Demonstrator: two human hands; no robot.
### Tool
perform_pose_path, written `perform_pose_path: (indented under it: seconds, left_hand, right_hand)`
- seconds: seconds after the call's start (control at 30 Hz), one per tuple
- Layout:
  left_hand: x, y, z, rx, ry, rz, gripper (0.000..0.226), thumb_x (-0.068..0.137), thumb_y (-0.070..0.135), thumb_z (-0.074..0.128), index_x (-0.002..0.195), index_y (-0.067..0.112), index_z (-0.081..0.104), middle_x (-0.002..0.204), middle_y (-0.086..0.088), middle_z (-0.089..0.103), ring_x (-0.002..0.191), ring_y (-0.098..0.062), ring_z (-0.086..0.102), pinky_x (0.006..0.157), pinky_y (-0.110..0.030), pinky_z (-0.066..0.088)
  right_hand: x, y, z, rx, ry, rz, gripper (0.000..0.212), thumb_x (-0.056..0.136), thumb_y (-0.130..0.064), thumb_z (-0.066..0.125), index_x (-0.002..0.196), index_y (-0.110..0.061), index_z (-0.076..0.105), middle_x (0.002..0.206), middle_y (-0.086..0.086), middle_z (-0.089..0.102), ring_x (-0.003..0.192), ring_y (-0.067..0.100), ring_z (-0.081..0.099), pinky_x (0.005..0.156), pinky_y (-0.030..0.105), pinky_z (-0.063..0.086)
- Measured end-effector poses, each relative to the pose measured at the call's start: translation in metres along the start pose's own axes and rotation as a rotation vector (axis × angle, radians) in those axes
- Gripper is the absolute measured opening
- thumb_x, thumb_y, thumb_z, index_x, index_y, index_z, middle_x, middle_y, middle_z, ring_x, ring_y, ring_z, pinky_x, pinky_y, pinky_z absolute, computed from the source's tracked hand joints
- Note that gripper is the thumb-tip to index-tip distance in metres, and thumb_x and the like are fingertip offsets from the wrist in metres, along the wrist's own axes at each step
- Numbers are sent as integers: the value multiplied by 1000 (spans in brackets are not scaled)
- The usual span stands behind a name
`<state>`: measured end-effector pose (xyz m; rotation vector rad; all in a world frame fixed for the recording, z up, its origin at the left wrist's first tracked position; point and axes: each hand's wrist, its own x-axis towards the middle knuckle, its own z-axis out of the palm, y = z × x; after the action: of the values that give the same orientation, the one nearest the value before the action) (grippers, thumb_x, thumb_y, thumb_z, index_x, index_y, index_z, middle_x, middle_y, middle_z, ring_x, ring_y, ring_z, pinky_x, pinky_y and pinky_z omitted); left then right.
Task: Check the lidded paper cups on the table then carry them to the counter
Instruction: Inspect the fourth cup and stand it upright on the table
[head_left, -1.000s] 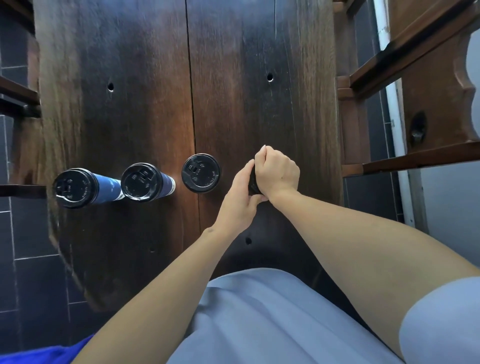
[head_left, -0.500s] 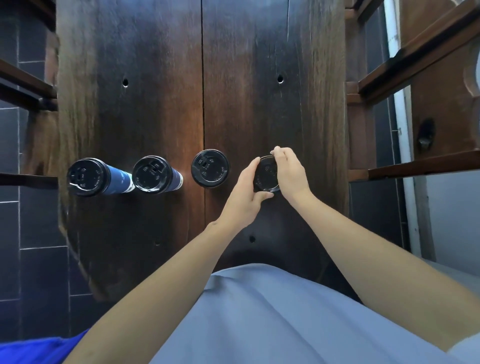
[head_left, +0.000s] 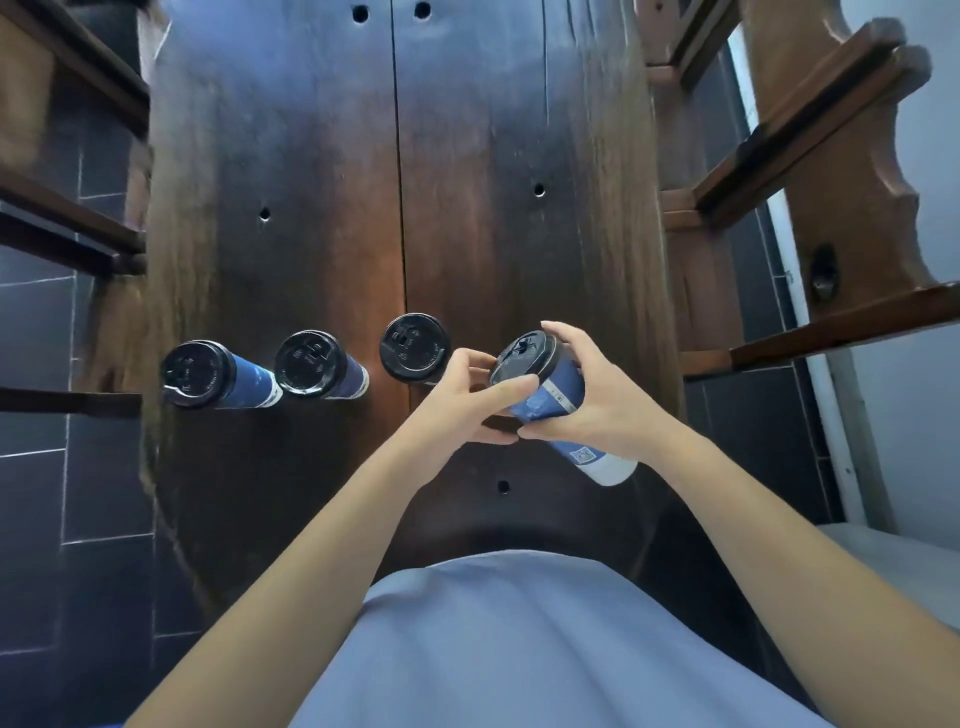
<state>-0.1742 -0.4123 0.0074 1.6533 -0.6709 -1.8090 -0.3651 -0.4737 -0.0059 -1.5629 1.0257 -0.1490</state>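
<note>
Head view: lidded paper cup (head_left: 545, 395) off worktop (head_left: 519, 156), tilted, between your hands. Right hand (head_left: 597, 410) wraps sleeve; left hand (head_left: 462, 400) pinches near lid rim. Thin walls likely crush, lid may pop: hold mid-body, lightly. Three cups (head_left: 311, 366) stand in row just left.

Café or eatery; dark wooden table (head_left: 322, 156), takeaway lidded cups (head_left: 306, 364), wooden chairs (head_left: 831, 156), tiled floor (head_left: 36, 493)

Three standing cups (head_left: 311, 366) block left; bare table (head_left: 467, 156) beyond; chair (head_left: 831, 171) crowds right.
</note>
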Motion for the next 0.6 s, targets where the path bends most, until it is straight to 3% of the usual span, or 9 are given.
perform_pose_path:
  seconds: [0.07,0.17,0.23,0.33,0.5,0.6]
  left_hand:
    - [-11,5,-8,117,8,117,68,87,30,83,140,35,41,143,1,52,120,-19,64,94,-41,62]
    - [-34,15,-22,354,-142,293,82,79,32,84,144,59,40,147,19,42,131,-9,52,102,-32,57]
    - [-47,19,-26,478,-236,343,82,81,25,88,146,53,47,146,19,41,135,-6,48,104,-30,54]
    - [-60,23,-28,501,-209,387,74,79,18,91,140,45,57,142,16,46,130,-8,52,103,-34,55]
    - [-82,23,-27,362,-73,476,68,71,17,91,129,40,63,135,13,52,123,-19,59,98,-46,59]
    - [-97,19,-29,155,-2,500,69,69,10,89,129,33,64,135,4,59,117,-25,63,91,-48,61]
  right_hand:
    - [-7,-14,-2,-66,-57,21,89,70,-27,94,135,-31,33,124,-14,56,109,10,65,86,21,61]
    - [-19,-36,-5,-162,-163,40,75,72,-36,92,123,-32,37,113,-16,59,98,8,69,70,14,58]
    - [-26,-49,-10,-192,-189,18,69,73,-39,90,120,-34,40,110,-17,61,96,5,69,69,15,58]
    - [-36,-67,-15,-203,-205,-21,63,72,-41,90,117,-37,45,107,-17,64,96,-1,69,72,18,60]
    - [-53,-76,-26,-288,-109,-132,70,70,-48,90,128,-40,50,114,-20,62,105,4,66,84,19,60]
    - [-78,-71,-42,-226,13,-213,68,72,-50,85,132,-41,54,124,-22,60,125,7,55,86,23,61]
